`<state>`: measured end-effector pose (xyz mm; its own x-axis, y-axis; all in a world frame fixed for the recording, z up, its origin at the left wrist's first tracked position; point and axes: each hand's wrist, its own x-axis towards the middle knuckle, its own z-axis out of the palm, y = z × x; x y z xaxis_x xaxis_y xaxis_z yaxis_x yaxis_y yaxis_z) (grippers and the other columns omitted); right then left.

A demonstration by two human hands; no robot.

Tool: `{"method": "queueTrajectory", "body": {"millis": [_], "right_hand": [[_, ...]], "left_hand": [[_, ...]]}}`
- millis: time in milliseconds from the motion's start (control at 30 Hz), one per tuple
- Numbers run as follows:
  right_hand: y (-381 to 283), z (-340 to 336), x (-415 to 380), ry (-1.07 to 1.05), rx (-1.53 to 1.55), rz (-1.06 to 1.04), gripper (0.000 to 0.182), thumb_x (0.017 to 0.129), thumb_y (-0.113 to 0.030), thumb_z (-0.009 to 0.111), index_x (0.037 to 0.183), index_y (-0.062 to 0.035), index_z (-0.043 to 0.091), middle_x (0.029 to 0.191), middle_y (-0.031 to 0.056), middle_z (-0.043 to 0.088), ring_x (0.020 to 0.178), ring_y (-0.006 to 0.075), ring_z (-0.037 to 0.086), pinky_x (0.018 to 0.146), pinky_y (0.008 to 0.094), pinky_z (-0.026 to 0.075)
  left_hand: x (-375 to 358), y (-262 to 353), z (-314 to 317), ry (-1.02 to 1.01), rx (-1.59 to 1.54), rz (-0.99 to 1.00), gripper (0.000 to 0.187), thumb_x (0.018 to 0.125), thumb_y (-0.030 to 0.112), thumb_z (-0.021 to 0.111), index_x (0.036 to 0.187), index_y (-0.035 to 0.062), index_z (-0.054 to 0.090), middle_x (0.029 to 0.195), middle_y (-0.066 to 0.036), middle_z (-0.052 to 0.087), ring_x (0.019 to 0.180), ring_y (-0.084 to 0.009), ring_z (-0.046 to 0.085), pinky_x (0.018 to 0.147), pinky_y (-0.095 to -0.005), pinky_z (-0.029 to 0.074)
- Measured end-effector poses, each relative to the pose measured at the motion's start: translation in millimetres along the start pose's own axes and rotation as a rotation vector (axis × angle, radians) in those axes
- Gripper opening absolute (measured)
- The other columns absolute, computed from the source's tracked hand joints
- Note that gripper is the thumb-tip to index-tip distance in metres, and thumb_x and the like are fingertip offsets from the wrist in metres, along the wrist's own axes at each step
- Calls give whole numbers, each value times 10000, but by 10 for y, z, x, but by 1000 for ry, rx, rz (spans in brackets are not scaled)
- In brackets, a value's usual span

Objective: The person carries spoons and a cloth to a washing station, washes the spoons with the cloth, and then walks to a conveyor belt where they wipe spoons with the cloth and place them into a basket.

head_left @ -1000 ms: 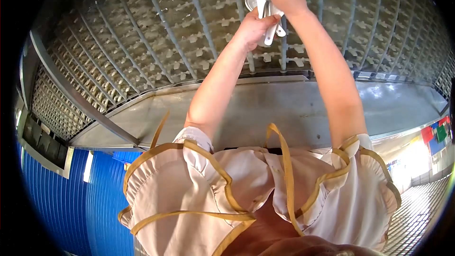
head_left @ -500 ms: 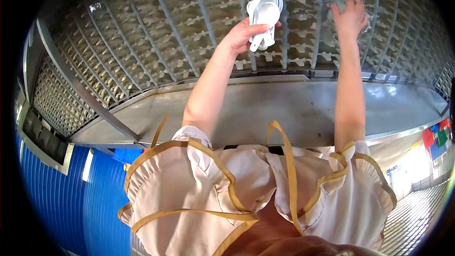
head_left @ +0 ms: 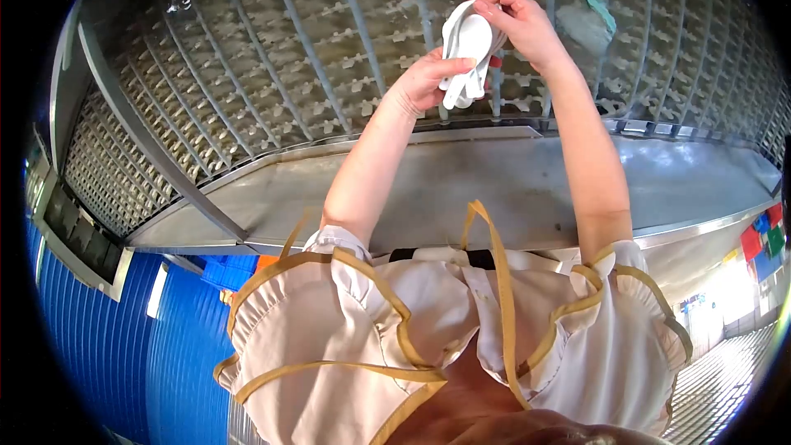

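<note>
Upper centre: left hand (head_left: pixel 423 82) grasps white spoons (head_left: pixel 452 97); right hand (head_left: pixel 532 35) touches bowls (head_left: pixel 474 35), grip unclear. Spoon-handling step; next move likely needs steady hold.

Both bare forearms, the left (head_left: pixel 368 166) and the right (head_left: pixel 590 148), reach forward and angle inward. The bare left hand (head_left: pixel 420 82) is closed in a grip, thumb extended across the front. The bare right hand (head_left: pixel 531 31), just beside it and farther forward, bends at the wrist, its fingers curving toward the left.

Right hand (head_left: pixel 527 31) off cloth (head_left: pixel 598 8), swung toward 9 o'clock, now at spoons (head_left: pixel 471 38); cloth loose, 2–3 o'clock of them.
</note>
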<state>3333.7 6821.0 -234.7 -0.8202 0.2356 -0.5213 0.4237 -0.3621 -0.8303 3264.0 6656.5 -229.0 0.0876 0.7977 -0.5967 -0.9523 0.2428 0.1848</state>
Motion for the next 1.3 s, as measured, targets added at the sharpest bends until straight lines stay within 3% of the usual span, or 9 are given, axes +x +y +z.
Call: {"method": "queueTrajectory", "body": {"millis": [200, 367, 633, 700, 867, 933, 1000, 1200, 1300], "right_hand": [[32, 20, -28, 189, -738, -107, 231, 797, -239, 575, 817, -11, 603, 1098, 62, 552, 767, 157, 580, 693, 260, 453], [107, -28, -13, 180, -779, -177, 278, 773, -316, 578, 806, -43, 623, 1044, 44, 572, 758, 198, 583, 673, 286, 457], [308, -238, 31, 45, -487, -37, 375, 774, -390, 562, 916, -47, 620, 919, 72, 601, 804, 213, 581, 701, 269, 443], [427, -214, 61, 76, -361, -101, 251, 818, -255, 542, 933, -43, 614, 958, 68, 601, 777, 147, 558, 708, 251, 425], [175, -99, 260, 373, -494, 52, 267, 843, -283, 498, 930, -58, 613, 856, 81, 616, 759, 135, 570, 716, 258, 430], [165, -89, 503, 302, -520, -148, 235, 838, -241, 517, 942, -40, 582, 849, 66, 607, 731, 113, 566, 652, 243, 452], [-109, 61, 644, 107, -575, 77, 275, 721, -274, 618, 862, -39, 596, 788, 149, 617, 746, 281, 598, 663, 349, 472], [-165, 66, 813, -101, -901, 96, 244, 664, -222, 650, 852, -71, 612, 843, 111, 621, 772, 244, 592, 691, 315, 460], [72, 2, 778, 291, -508, -23, 175, 753, -149, 577, 883, -32, 570, 786, 131, 609, 731, 195, 591, 651, 285, 454]], "left_hand": [[23, -102, -43, 131, -31, -14, 434, 730, 121, 600, 1118, -9, 454, 1000, -163, 559, 769, -215, 593, 666, -377, 525], [-7, -61, -181, 204, -12, 0, 372, 706, 70, 606, 1048, -8, 484, 859, -111, 564, 718, -220, 593, 650, -383, 525], [137, -82, -253, 235, 91, 16, 425, 705, 111, 616, 1081, -22, 468, 937, -123, 572, 711, -213, 595, 657, -363, 516], [195, -59, -275, 255, 68, 61, 345, 700, 93, 633, 988, -24, 485, 786, -116, 590, 653, -218, 607, 587, -319, 510], [223, -18, -331, 239, 145, 51, 352, 696, 100, 641, 999, -8, 499, 818, -98, 590, 684, -196, 599, 602, -302, 499], [221, -30, -368, 265, 225, 23, 386, 683, 98, 657, 1029, 5, 513, 875, -61, 591, 757, -160, 588, 657, -291, 494], [209, -56, -411, 269, 221, -19, 408, 663, 75, 678, 1031, 15, 515, 885, -48, 590, 765, -140, 580, 657, -280, 487], [151, -95, -449, 247, 241, -33, 412, 672, 80, 682, 1046, 26, 518, 913, -30, 578, 795, -116, 558, 700, -253, 464], [145, -59, -402, 261, 188, -11, 409, 680, 87, 683, 1048, 24, 516, 916, -34, 580, 796, -124, 561, 704, -257, 462]]}}
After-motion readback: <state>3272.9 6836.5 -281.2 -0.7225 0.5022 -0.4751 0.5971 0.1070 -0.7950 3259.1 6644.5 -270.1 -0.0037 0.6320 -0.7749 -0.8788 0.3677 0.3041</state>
